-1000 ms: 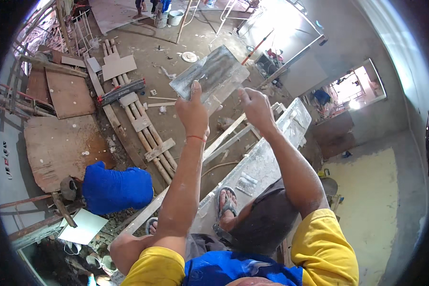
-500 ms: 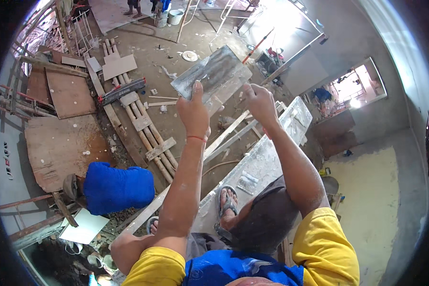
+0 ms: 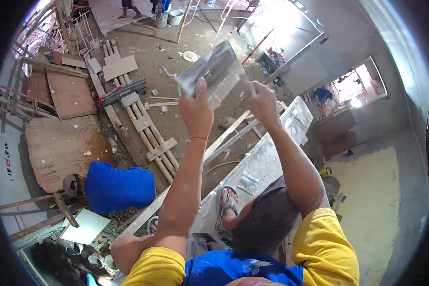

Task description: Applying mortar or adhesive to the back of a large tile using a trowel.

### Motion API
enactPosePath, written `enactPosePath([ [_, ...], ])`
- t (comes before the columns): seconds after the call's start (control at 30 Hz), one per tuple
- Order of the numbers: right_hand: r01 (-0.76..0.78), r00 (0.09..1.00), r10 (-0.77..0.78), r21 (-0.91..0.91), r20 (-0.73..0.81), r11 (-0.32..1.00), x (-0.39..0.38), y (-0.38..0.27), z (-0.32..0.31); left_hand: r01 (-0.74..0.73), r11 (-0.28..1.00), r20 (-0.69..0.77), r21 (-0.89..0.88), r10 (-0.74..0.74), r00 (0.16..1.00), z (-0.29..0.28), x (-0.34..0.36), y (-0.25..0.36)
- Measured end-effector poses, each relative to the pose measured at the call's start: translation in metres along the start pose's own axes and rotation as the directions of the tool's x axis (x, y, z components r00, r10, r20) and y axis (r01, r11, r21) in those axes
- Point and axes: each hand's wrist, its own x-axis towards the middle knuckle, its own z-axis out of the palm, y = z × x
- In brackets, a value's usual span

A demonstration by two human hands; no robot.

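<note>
My left hand (image 3: 196, 107) grips a rectangular grey, smeared metal plate (image 3: 212, 62) near the middle of the view, thumb on its face. My right hand (image 3: 262, 97) is closed just right of the plate; what it holds is blurred and I cannot make it out. A lighter, blurred strip shows along the plate's lower right side. My sandaled feet are on a pale, spattered plank (image 3: 252, 162) below my arms, with a small flat grey piece (image 3: 248, 182) lying on it.
A person in blue (image 3: 119, 186) bends low at the lower left. Plywood sheets (image 3: 66, 148) and lashed poles (image 3: 143, 114) lie leftward. Buckets (image 3: 175, 17), metal frames and other people's legs (image 3: 131, 9) are at the top. A wall with a window opening (image 3: 355, 83) stands right.
The plate has tilted more steeply and both hands have shifted slightly right. The person in blue has moved slightly, and legs at the top have stepped.
</note>
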Motion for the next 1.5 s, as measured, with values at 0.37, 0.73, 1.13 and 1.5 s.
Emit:
enactPosePath([
  [0.37,0.150,0.944,-0.170,0.092,0.283,0.984,-0.026,-0.002,0.034,0.257,0.966,-0.022,0.034,-0.257,0.966,0.011,0.001,-0.041],
  [0.73,0.472,0.868,-0.408,-0.215,0.282,0.855,-0.041,0.002,0.056,0.329,0.941,-0.025,-0.083,-0.332,0.943,0.006,0.000,-0.034],
  [1.13,0.457,0.884,-0.428,-0.158,0.190,0.875,-0.041,0.006,0.063,0.139,0.982,-0.115,0.124,-0.124,0.986,0.005,0.006,-0.041],
  [1.5,0.308,0.949,-0.278,-0.243,0.151,0.920,-0.023,0.038,0.064,0.023,0.992,-0.016,0.122,-0.021,1.000,0.007,-0.009,-0.034],
])
